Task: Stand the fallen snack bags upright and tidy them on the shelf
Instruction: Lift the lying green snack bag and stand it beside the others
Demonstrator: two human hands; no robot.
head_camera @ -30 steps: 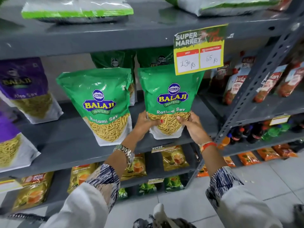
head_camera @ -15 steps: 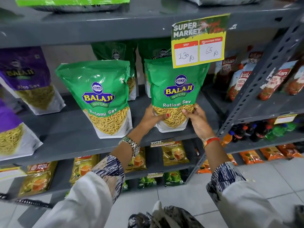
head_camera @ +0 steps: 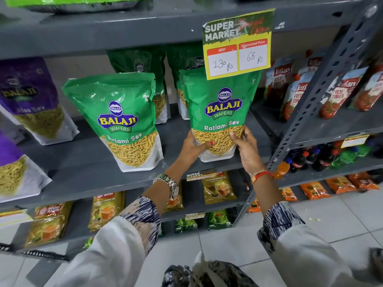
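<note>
A green Ratlami Sev bag (head_camera: 221,112) stands upright on the grey middle shelf (head_camera: 87,168), its base near the front edge. My left hand (head_camera: 193,147) grips its lower left corner and my right hand (head_camera: 245,149) grips its lower right side. A second green Ratlami Sev bag (head_camera: 122,119) stands upright to the left, untouched. Two more green bags (head_camera: 145,65) stand behind them at the back. Purple Aloo Sev bags (head_camera: 31,98) lean at the far left.
A yellow price sign (head_camera: 238,43) hangs from the upper shelf edge over the held bag's top. Tomato ketchup pouches (head_camera: 298,94) fill the neighbouring rack on the right, behind a perforated grey upright (head_camera: 323,88). Tea packets (head_camera: 218,187) sit on the lower shelves.
Both hands have shifted the held green bag rightward and further back on the shelf, so its top now sits under the price sign. The left green bag has stayed put.
</note>
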